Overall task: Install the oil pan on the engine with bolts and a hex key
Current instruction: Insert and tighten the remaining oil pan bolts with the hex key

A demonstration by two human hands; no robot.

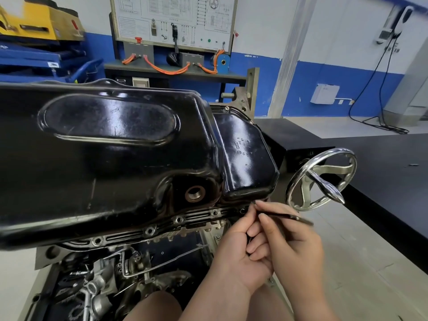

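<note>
A glossy black oil pan point(111, 147) sits on top of the upturned engine point(120, 272), filling the left and middle of the view. Several bolts point(178, 220) stand in its near flange. My right hand point(287, 239) pinches a dark hex key point(287, 216) whose short end points at the flange's right corner hole point(242, 211). My left hand point(240, 253) is curled just below and beside it, fingers touching the right hand; whether it holds anything is hidden.
A chrome handwheel point(322, 179) of the engine stand sticks out right of the pan. A black workbench point(382, 172) runs along the right. A wiring training board point(173, 19) and blue lift equipment point(41, 59) stand behind.
</note>
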